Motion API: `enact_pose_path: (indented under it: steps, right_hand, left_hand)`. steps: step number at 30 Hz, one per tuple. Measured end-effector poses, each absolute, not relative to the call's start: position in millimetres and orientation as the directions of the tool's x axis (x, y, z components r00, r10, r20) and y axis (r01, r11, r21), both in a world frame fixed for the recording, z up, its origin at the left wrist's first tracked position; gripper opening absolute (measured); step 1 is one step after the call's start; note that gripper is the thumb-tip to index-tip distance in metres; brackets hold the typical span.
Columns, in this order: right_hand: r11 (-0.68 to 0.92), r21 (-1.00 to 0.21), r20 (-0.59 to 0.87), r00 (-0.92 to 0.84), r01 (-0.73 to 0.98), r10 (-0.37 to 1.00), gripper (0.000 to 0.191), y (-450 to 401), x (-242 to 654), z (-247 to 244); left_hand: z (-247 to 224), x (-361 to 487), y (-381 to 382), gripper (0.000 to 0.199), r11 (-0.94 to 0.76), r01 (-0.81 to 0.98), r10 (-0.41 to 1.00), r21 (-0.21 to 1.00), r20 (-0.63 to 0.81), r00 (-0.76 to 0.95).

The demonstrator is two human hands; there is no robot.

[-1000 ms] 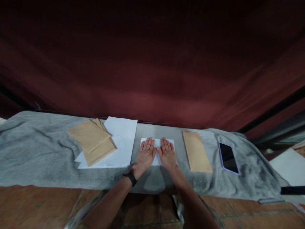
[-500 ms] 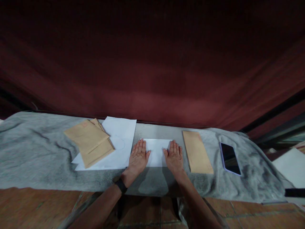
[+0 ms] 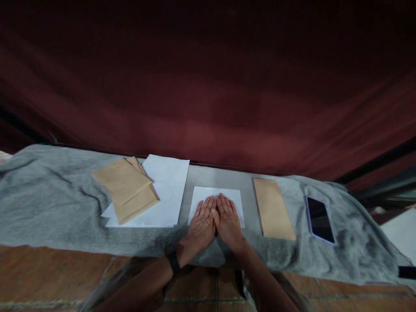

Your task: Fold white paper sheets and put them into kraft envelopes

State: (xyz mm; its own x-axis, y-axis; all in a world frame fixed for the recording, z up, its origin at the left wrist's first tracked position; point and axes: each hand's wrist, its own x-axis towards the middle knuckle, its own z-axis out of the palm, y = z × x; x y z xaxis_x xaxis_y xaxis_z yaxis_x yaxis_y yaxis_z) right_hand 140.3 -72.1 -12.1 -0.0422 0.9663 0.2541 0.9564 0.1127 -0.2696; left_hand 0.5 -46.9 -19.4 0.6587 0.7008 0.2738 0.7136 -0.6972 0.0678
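A white sheet of paper (image 3: 199,196), smaller than the sheets at the left, lies on the grey cloth in front of me. My left hand (image 3: 203,219) rests flat on it, palm down, with a dark band at the wrist. Touching it on the right, my right hand (image 3: 228,219) also lies flat on the paper, its thumb over the edge of my left hand. Both hands have their fingers stretched out and hold nothing.
Brown envelopes (image 3: 125,184) overlap larger white sheets (image 3: 173,182) at the left. Another brown envelope (image 3: 274,208) lies to the right, then a phone (image 3: 320,219). Grey cloth (image 3: 48,195) covers the surface, with a dark red curtain (image 3: 208,108) behind.
My hands have moved inward from the two sides of the white paper and now meet at its middle. The view has shifted slightly.
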Motion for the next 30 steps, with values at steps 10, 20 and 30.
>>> enact_pose_path:
  steps: [10, 20, 30]
  right_hand:
    - [0.046, -0.192, 0.324, 0.019, 0.980, 0.946, 0.060, -76.2, 168.4, -19.2]
    - [0.016, -0.071, 0.372, 0.012, 0.997, 0.928, 0.062, -84.9, 194.3, -21.2]
    - [-0.089, -0.059, 0.423, 0.106, 0.994, 0.900, 0.067, -86.5, 211.7, -21.2]
  left_hand:
    - [-7.2, -4.8, -39.5, 0.060, -0.603, 0.793, 0.780, 0.084, 0.267, 0.565]
    - [2.0, -0.5, -43.8, 0.063, -0.579, 0.802, 0.810, 0.144, 0.209, 0.547]
    - [5.7, 2.9, -46.3, 0.063, -0.573, 0.808, 0.817, 0.137, 0.180, 0.548]
